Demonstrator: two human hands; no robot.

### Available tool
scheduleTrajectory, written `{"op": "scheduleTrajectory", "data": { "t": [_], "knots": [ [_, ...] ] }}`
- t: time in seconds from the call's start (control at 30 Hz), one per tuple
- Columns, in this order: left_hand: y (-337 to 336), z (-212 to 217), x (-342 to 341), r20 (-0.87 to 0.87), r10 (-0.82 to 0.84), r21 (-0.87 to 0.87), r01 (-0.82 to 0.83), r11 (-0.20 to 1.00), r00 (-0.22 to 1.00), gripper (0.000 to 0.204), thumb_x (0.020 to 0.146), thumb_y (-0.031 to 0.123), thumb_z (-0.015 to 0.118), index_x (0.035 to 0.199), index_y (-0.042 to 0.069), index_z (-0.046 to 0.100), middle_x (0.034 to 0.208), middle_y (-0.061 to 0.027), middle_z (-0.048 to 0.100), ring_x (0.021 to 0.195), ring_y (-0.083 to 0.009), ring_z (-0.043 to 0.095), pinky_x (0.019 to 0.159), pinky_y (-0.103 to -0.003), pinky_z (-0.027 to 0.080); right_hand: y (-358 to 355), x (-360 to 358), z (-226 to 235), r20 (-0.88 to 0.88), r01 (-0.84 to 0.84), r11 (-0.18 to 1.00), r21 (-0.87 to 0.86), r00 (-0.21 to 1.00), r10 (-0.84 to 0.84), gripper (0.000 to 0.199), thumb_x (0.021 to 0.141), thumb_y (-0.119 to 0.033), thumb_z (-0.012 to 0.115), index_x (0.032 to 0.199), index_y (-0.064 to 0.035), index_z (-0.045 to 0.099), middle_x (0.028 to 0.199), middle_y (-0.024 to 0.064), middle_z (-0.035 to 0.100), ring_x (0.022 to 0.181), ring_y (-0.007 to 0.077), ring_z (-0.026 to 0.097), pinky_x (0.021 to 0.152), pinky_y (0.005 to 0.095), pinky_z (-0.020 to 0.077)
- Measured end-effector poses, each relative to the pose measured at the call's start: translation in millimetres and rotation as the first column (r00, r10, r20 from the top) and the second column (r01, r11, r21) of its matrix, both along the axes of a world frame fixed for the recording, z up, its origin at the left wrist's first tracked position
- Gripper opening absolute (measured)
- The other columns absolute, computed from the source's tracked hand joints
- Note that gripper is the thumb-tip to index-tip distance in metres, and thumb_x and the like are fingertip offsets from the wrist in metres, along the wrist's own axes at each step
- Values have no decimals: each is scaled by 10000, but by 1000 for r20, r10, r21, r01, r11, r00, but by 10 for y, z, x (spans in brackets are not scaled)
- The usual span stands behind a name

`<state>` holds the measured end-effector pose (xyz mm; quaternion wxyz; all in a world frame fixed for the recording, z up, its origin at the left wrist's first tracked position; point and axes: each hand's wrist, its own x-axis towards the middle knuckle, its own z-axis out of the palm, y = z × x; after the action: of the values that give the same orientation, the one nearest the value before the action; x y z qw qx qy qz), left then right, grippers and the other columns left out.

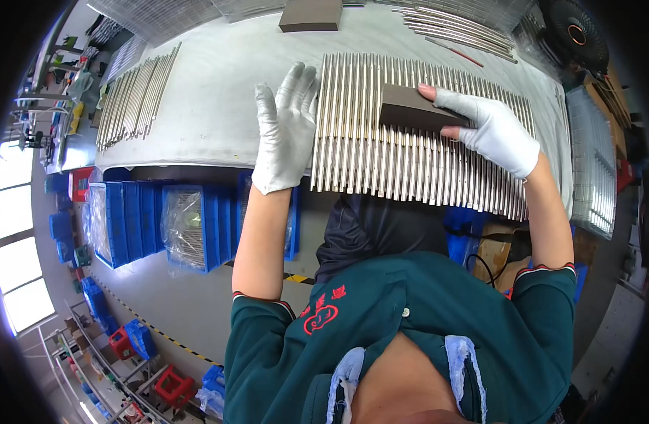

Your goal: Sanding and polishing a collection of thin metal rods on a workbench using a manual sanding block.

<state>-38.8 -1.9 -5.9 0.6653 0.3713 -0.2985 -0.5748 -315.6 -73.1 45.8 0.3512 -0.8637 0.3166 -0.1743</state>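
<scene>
My right fingers (462, 102) hold a dark block (410, 104) on the shiny rods (381, 159). My left fingers (290, 86) stick out straight, just left of the rods. A fan (576, 35) sits past the rods' far right corner.

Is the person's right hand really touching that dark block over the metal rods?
Touching. The head view shows the right hand gripping the right end of the dark block, its bare fingertips at the far and near edges.
</scene>
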Motion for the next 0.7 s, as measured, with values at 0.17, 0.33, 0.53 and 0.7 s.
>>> {"op": "scheduleTrajectory", "data": {
  "t": [0.17, 0.33, 0.53, 0.7],
  "knots": [
    [44, 23, -8, 22, 9, 1, -9, 1000, 1000, 1015, 810, 744, 477, 1416, -42, 271, 1436, -186, 320, 1377, -285, 247, 1181, -385, 177, 89, -249, 131, -139, 91, 994, 57, 987, -82, 606, 797, -24, 676, 1346, -224, 513, 1282, 72, 583, 1150, 264, 581, 981, 307, 472],
    [11, 16, -34, -12, 16, 11, -16, 1000, 1000, 1009, 800, 761, 469, 1406, -30, 308, 1423, -163, 348, 1358, -271, 279, 1177, -384, 189, 128, 197, -26, -70, 4, 983, -181, 997, -17, 565, 839, -121, 652, 1362, -262, 490, 1228, 101, 605, 1053, 319, 607, 886, 339, 502],
    [42, 14, -21, 24, -9, 6, 9, 1000, 1000, 1016, 792, 771, 465, 1412, -19, 308, 1426, -162, 348, 1367, -273, 269, 1178, -392, 182, 169, -211, 113, -142, 143, 990, 5, 980, -141, 586, 789, -1, 669, 1325, -196, 538, 1278, 81, 586, 1155, 266, 579, 985, 309, 463],
    [18, 41, -34, 73, -26, -10, 26, 1000, 997, 1035, 795, 777, 448, 1425, -26, 280, 1434, -166, 337, 1376, -275, 254, 1180, -387, 173, 168, 137, 38, -111, 74, 983, -169, 989, -94, 586, 809, -70, 669, 1345, -247, 511, 1268, 69, 586, 1097, 299, 597, 920, 326, 494]
  ]
}}
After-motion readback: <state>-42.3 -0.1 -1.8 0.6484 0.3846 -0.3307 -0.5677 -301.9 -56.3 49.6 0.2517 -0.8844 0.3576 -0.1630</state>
